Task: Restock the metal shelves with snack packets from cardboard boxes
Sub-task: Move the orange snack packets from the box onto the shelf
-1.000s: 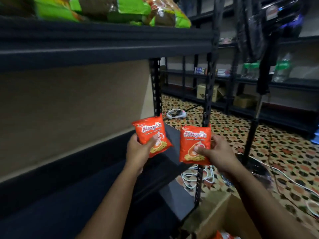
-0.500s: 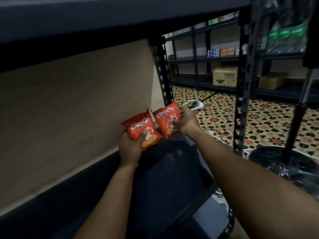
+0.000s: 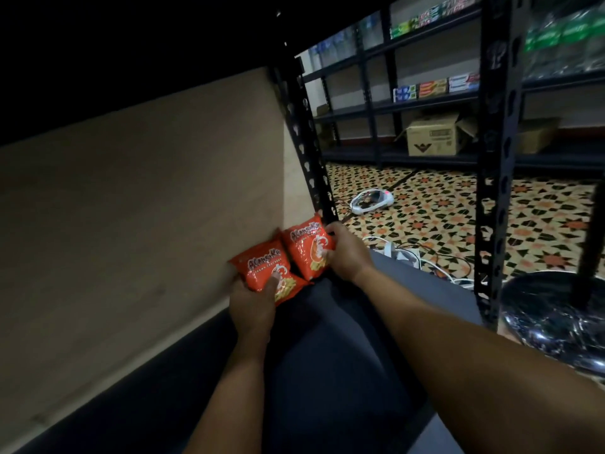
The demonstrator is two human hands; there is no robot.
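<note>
1. 2 orange snack packets held upright at the far right back corner of a dark shelf board (image 3: 343, 326), against the beige back wall (image 3: 131, 208); seemingly stood there so the printed fronts face outward and the row starts from the corner.
2. Left hand (image 3: 253, 309) gripping the nearer packet (image 3: 270, 275) from below, thumb pressed across its front, other fingers hidden behind; likely keeping it from flopping over.
3. Right hand (image 3: 345, 253) holding the farther packet (image 3: 307, 249) by its right edge, fingers curled round the side, thumb on the front; packet touching or just beside the black corner post (image 3: 307, 149).
4. Packets overlapping slightly, the left one in front; bottom edges at or close to the board, full contact impossible to tell.
5. Judged step: setting both packets down, release not yet made.
6. Counts on this shelf: 2 packets, 2 hands, 0 other packets in view.
7. Counts beyond: 1 open cardboard box (image 3: 432, 137) on a low shelf across the room, a 2nd brown box partly hidden behind the nearer black post (image 3: 494, 158); 1 row of small cartons above it, too small to count.
8. On the patterned floor (image 3: 425, 204): 1 white device (image 3: 371, 199) and several white cables, well apart from the packets.
9. Restocking box not in view.
</note>
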